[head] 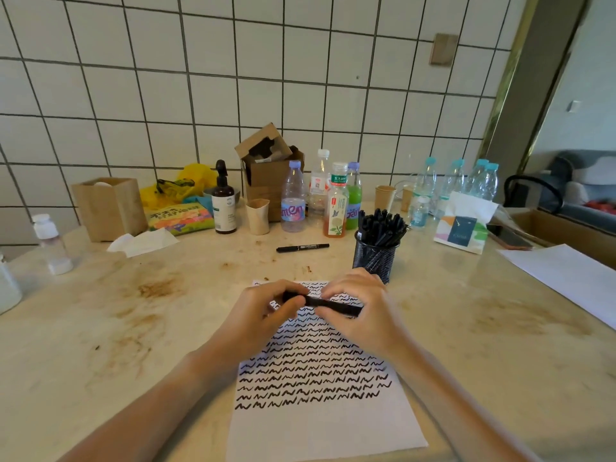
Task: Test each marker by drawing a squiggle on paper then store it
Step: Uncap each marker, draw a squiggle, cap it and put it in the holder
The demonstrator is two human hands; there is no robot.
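Marker held in both hands above the test sheet

Your left hand (266, 308) and right hand (360, 308) were brought close together over the top of the paper (320, 425), each pinching one end of the same black marker (328, 303). It lay nearly level between your fingertips, lifted clear of the sheet. That two-ended grip suits pulling a cap off or pressing one on; which of the two it was cannot be told, since your fingers hid both tip and cap.

You had the paper square in front of you on the table (100, 328), its upper part filled with rows of black squiggles and only the bottom strip bare, so the testing looked well advanced. The mesh pen holder (376, 258) stood just beyond your right hand, packed with black markers standing upright, close enough to drop one in without stretching. One loose marker (302, 248) lay flat farther back, short of the row of bottles (293, 198), apparently waiting its turn. A second, blank sheet (563, 278) lay off to your right.
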